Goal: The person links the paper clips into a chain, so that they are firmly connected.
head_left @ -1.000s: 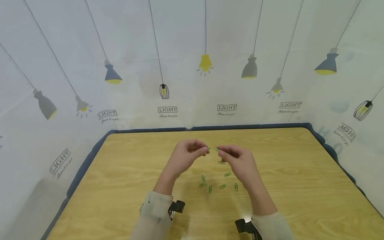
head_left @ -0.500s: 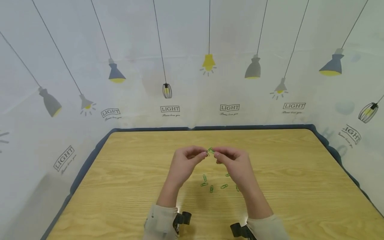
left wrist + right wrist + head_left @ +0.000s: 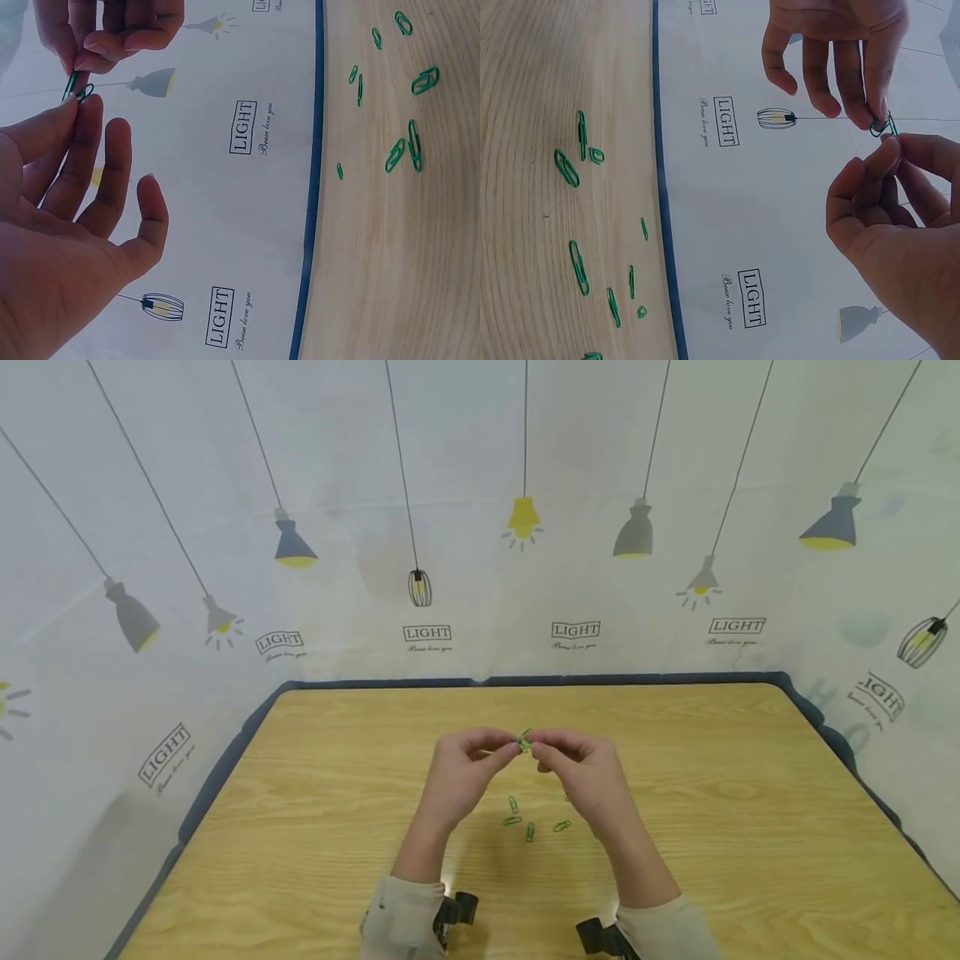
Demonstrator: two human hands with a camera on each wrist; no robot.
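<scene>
Both hands meet above the table (image 3: 322, 793), fingertips close together. My left hand (image 3: 459, 777) pinches a green paper clip (image 3: 87, 93) between thumb and forefinger, the other fingers spread loosely in the left wrist view. Opposite it, my right hand (image 3: 592, 777) pinches a second green paper clip (image 3: 893, 124) between thumb and forefinger. The two clips overlap at the fingertips; I cannot tell whether they are linked. Fingers cover part of each clip.
Several loose green paper clips (image 3: 530, 832) lie scattered on the wood tabletop below and between the forearms. Some are hidden behind the right hand in the head view. A white wall covering (image 3: 480, 552) printed with lamps rises behind the table's far edge.
The hands were slightly apart, each with a clip; they have drawn together so the two clips now overlap. The head view has shifted a little.
</scene>
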